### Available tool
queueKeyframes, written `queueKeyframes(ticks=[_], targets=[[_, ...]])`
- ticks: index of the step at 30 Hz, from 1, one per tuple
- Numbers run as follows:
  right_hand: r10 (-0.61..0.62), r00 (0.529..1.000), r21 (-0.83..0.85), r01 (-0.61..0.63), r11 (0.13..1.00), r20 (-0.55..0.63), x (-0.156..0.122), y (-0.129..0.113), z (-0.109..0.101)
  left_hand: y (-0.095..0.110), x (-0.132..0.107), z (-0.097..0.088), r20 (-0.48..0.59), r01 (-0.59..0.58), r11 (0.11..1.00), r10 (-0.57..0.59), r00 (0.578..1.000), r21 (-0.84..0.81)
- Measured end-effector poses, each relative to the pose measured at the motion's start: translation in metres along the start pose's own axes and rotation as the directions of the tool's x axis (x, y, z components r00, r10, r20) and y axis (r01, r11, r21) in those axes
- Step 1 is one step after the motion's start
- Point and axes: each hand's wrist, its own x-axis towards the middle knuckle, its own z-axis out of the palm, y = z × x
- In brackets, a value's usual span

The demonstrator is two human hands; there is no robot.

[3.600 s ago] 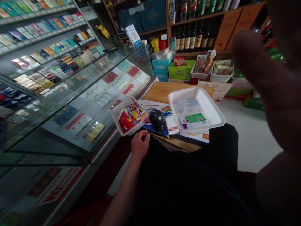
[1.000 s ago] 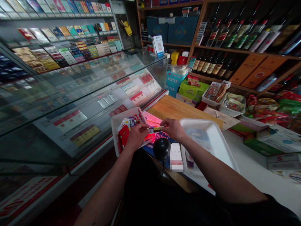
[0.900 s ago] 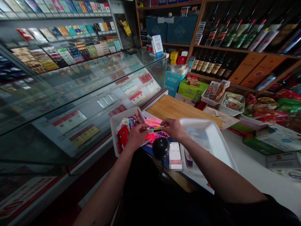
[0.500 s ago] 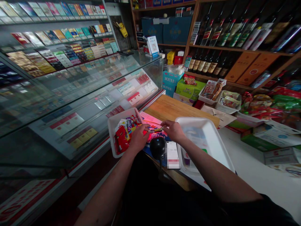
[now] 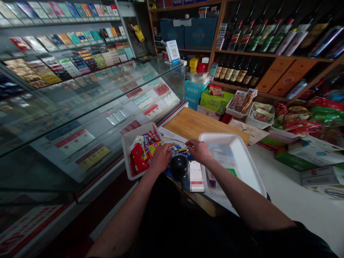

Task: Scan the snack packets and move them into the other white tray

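On the pale wooden table (image 5: 193, 123), the round black scanner (image 5: 178, 167) is flanked by a small white plastic tray (image 5: 125, 152) on the left and a larger white plastic tray (image 5: 251, 166) on the right.

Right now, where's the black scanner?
Head view, lower centre: the scanner sits at the desk's near edge, below the left hand and right hand holding a small packet, phone to its right.

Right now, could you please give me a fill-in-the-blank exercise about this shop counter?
1. The left hand and right hand pinch one small item ____ them.
2. The scanner near the item is ____ in colour.
3. The tray of snack packets lies by the ____ hand.
Missing words: between; black; left.
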Motion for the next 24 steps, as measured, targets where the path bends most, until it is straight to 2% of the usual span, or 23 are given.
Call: queueKeyframes(ticks=[4, 9, 14, 20, 24], targets=[[0.011, 1.0, 0.026, -0.01, 1.0, -0.017, -0.001, 0.003, 0.0, -0.001, 0.001, 0.002, -0.001, 0.0, 1.0, 0.0, 1.0, -0.007], [0.002, 1.0, -0.018, -0.002, 1.0, -0.01, -0.004, 0.004, -0.002, -0.002, 0.003, 0.003, 0.06, 0.011, 0.997, -0.006, 0.998, -0.076], [0.002, 1.0, -0.045, -0.001, 0.999, 0.017, -0.007, 0.004, -0.001, -0.003, 0.004, 0.003, 0.1, 0.009, 0.998, -0.002, 0.995, -0.067], [0.007, 1.0, -0.028, -0.006, 1.0, 0.001, -0.007, 0.01, 0.004, -0.002, 0.002, 0.003, 0.055, -0.005, 0.998, 0.001, 0.999, 0.07], [0.011, 1.0, -0.027, -0.011, 1.0, -0.006, -0.006, 0.012, 0.006, -0.005, 0.004, 0.007, 0.06, 0.008, 1.0, -0.009, 0.998, 0.017]])
